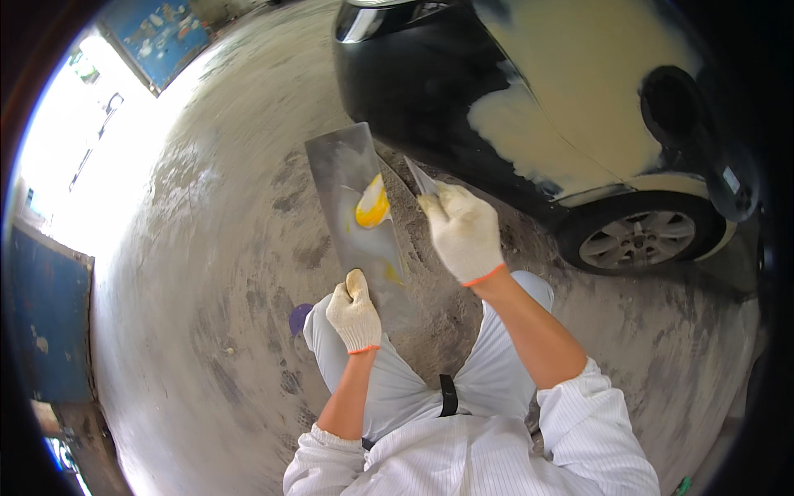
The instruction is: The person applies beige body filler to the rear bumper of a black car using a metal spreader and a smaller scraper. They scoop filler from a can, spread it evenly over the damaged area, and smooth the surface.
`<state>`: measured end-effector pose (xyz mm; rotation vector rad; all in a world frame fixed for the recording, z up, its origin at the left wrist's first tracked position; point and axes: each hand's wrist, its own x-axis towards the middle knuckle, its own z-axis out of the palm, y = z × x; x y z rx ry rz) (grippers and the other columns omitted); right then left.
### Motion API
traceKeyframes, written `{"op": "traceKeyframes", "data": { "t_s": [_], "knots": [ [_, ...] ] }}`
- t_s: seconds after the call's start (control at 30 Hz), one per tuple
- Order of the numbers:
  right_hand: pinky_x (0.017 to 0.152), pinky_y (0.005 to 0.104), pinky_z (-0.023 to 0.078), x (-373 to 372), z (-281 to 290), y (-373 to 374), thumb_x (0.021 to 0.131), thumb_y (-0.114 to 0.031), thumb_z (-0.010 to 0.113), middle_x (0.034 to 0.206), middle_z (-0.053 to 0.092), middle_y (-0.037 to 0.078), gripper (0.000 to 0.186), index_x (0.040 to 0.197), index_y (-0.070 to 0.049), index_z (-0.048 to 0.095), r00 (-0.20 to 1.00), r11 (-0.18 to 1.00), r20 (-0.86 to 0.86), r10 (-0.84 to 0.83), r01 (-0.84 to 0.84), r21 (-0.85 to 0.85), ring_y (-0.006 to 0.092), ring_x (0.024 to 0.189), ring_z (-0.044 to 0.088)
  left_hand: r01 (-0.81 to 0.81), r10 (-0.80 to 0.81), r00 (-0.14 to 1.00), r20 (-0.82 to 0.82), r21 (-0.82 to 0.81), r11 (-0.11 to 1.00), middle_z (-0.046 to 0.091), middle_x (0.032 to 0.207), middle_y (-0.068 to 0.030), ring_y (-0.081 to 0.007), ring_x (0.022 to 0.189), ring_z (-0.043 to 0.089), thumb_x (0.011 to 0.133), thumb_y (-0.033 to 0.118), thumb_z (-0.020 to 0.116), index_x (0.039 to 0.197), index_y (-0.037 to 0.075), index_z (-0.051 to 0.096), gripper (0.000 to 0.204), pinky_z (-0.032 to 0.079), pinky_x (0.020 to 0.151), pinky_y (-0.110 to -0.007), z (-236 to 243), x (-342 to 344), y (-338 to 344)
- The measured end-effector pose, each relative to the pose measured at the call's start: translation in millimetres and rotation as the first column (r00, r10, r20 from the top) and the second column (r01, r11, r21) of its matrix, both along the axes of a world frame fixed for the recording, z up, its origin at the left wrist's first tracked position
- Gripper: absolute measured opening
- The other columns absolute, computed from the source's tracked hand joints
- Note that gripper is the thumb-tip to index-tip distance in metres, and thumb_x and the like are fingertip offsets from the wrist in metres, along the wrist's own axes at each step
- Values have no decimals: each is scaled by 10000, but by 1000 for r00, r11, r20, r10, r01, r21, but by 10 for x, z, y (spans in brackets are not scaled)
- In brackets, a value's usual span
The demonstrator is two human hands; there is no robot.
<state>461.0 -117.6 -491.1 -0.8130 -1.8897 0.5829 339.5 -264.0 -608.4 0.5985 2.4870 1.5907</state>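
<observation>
My left hand, in a white knit glove with an orange cuff, grips the lower end of a long flat metal mixing plate, thumb on top. A dab of yellow and whitish filler paste lies near the plate's right edge, with a thin smear closer to my thumb. My right hand, gloved the same way, is closed round a thin putty knife. Its blade points up and left, just right of the plate and apart from the paste. The part of the knife inside my fingers is hidden.
A black car's bumper fills the upper right, with beige filler patches on its body. The front wheel is to my right. A purple disc lies by my left knee. Blue panels flank the bright doorway at left.
</observation>
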Motion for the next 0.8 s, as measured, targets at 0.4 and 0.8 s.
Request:
{"op": "traceKeyframes", "data": {
  "t_s": [0.4, 0.8],
  "knots": [
    [785, 482, 613, -123, -327, 43, 1036, -237, 680, 978, 779, 174, 220, 1050, -32, 760, 897, 985, 422, 130, -165, 48, 383, 906, 767, 60, -69, 997, -40, -196, 979, 664, 711, -199, -231, 653, 591, 1095, 382, 683, 882, -79, 711, 508, 490, 675, -427, 152, -28, -46],
    [813, 444, 633, -125, -414, -217, 958, -108, 778, 1109, 801, 165, 326, 1281, -70, 778, 977, 974, -1, 215, -214, 79, 377, 965, 778, 274, -239, 739, -630, -43, 961, 664, 662, -191, -366, 570, 657, 1068, 240, 727, 888, 16, 761, 289, 502, 572, -434, 756, -303, -79]
  ]
}}
